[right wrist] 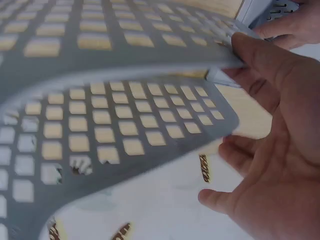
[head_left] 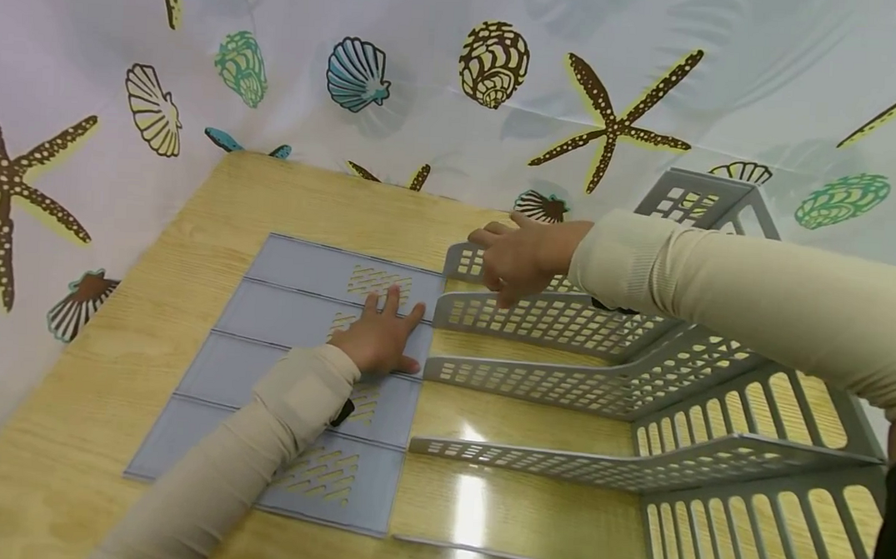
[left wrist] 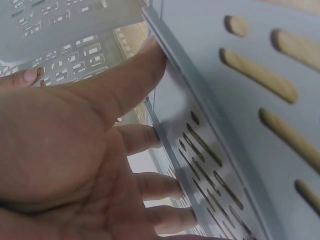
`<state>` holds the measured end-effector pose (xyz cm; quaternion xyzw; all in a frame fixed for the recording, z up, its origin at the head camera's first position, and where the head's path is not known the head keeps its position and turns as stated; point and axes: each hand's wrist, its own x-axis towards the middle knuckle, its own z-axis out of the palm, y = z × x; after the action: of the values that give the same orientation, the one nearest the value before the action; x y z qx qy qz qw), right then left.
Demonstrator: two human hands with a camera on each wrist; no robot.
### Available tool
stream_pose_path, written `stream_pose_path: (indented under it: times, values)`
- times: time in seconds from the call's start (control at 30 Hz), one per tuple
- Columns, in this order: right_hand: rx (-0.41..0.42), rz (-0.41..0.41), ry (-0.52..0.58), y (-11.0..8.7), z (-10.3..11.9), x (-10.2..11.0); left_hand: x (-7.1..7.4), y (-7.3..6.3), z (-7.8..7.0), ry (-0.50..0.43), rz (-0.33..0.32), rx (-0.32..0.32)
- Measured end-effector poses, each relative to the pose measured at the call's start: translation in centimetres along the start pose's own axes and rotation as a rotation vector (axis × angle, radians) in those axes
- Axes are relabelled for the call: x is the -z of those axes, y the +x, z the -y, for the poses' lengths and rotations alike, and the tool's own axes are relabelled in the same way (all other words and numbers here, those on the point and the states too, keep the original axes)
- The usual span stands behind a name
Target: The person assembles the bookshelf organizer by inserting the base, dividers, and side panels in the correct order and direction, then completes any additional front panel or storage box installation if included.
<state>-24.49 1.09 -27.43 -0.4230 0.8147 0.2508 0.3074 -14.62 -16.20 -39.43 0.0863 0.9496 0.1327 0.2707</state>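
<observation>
A grey plastic rack lies on the wooden tabletop, with a flat panel of hinged-looking strips (head_left: pixel 263 301) on the left and upright perforated dividers (head_left: pixel 522 379) on the right. My left hand (head_left: pixel 378 339) rests on the strip panel near its right edge, fingers spread. Close up in the left wrist view, the thumb and fingertips touch the slotted panel (left wrist: pixel 200 150) along its seams. My right hand (head_left: pixel 527 254) is at the left end of the two farthest dividers. In the right wrist view its thumb and forefinger pinch the end of the nearer perforated divider (right wrist: pixel 150 55), other fingers beside the second.
Behind and left of the wooden tabletop (head_left: pixel 57 463) hangs a white cloth (head_left: pixel 429 28) printed with shells and starfish. The rack's slotted frame (head_left: pixel 763 527) stands up at the right, joined to the dividers, under my right forearm.
</observation>
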Motion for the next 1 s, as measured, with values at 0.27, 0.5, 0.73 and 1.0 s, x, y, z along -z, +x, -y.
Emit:
stream_pose_path:
  times: [0.27, 0.5, 0.73, 1.0]
  values:
    - [-0.017, 0.041, -0.045, 0.33, 0.28, 0.77, 0.23, 0.0, -0.03, 0.0, 0.01, 0.013]
    - [-0.035, 0.071, -0.048, 0.63, 0.41, 0.98, 0.4, 0.02, -0.07, -0.002, 0.023, 0.021]
    - [-0.048, 0.043, -0.03, 0.27, 0.32, 0.97, 0.67, 0.37, -0.43, -0.026, 0.03, 0.055]
    - [-0.042, 0.047, 0.025, 0.74, 0.41, 0.25, 0.36, 0.65, -0.76, -0.039, 0.044, 0.054]
